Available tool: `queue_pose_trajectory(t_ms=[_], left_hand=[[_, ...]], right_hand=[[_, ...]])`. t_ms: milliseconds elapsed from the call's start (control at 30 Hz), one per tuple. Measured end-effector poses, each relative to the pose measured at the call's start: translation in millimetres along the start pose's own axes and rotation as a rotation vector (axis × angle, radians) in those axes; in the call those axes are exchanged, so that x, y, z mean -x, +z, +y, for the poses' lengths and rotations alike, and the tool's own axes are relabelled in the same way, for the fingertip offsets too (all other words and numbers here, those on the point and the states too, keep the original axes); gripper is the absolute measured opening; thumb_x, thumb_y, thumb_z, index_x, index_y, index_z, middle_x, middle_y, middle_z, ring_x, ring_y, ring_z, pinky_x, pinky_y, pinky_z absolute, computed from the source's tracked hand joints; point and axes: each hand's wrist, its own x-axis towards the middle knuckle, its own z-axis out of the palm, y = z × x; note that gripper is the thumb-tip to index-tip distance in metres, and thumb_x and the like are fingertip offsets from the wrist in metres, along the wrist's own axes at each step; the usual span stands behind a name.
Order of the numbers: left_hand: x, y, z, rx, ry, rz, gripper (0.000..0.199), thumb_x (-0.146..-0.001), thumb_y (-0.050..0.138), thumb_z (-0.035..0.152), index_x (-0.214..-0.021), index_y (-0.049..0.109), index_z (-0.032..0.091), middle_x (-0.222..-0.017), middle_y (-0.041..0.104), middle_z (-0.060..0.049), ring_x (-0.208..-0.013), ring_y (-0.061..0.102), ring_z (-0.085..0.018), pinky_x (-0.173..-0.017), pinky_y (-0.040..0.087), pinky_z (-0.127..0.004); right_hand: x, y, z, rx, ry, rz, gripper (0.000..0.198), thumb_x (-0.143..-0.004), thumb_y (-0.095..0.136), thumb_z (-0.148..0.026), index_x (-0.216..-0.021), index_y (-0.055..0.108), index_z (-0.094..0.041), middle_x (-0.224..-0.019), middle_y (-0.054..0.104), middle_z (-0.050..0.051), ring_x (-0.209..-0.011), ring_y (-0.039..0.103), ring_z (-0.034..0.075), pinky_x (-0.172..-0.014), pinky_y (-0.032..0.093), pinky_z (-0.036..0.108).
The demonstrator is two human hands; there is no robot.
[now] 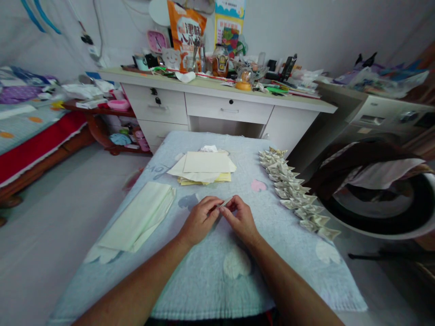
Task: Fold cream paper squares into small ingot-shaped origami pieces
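Between my fingertips is a small folded piece of paper [224,203], mostly covered by the fingers. My left hand [202,217] pinches one end of it, and my right hand [240,218] pinches the other, just above the cloth-covered table [210,271]. Beyond the hands lies a stack of cream and yellow paper sheets [206,162]. To the left of my left hand rests a long folded pale-green bundle [139,217], paper or cloth. Several folded paper pieces with pointed ends [292,185] stand in rows along the right side.
A white desk [159,102] crowded with jars, a pink clock [157,41] and an orange bag [186,34] stands behind the table. On the right is a washing machine [384,117] with its door open and dark cloth hanging out. A bed [37,131] is at left.
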Motion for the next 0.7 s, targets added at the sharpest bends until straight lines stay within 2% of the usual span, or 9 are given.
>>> queue_pose_trajectory(t_ms=[333,533,633,700], left_hand=[[0.9,0.3,0.0,0.008,0.026,-0.019,0.025,-0.089,0.052,0.024,-0.111,0.062,0.018,-0.109,0.062,-0.008,-0.102,0.060,-0.018,-0.092,0.049,-0.032],[2.2,1.4,-5.1,0.132,-0.072,-0.018,0.027,-0.090,0.051,0.027,-0.114,0.059,0.018,-0.112,0.063,-0.009,-0.100,0.063,-0.018,-0.090,0.051,-0.032],[2.7,3.2,-7.1,0.197,-0.134,-0.001,0.029,-0.090,0.050,0.025,-0.117,0.057,0.018,-0.116,0.064,-0.009,-0.103,0.063,-0.019,-0.091,0.050,-0.033],[2.9,4.6,-7.3,0.236,-0.168,0.011,0.032,-0.088,0.048,0.021,-0.120,0.054,0.018,-0.119,0.064,-0.010,-0.105,0.063,-0.019,-0.092,0.050,-0.034]], right_hand=[[-0.6,-1.0,0.6,-0.102,-0.028,-0.019,0.011,-0.083,0.057,-0.028,-0.079,0.052,-0.020,-0.071,0.057,-0.002,-0.067,0.053,0.012,-0.067,0.045,0.025],[-0.4,-1.3,-1.6,-0.093,-0.039,-0.013,0.010,-0.082,0.057,-0.027,-0.080,0.050,-0.020,-0.073,0.056,-0.002,-0.067,0.052,0.013,-0.067,0.044,0.026],[-0.1,-1.1,-2.8,-0.069,-0.048,0.035,0.010,-0.080,0.056,-0.022,-0.086,0.048,-0.021,-0.075,0.054,-0.002,-0.068,0.052,0.013,-0.067,0.044,0.026],[0.2,-0.6,-3.1,-0.057,-0.060,0.065,0.018,-0.078,0.055,-0.019,-0.093,0.047,-0.021,-0.079,0.052,-0.001,-0.069,0.052,0.013,-0.067,0.045,0.026]])
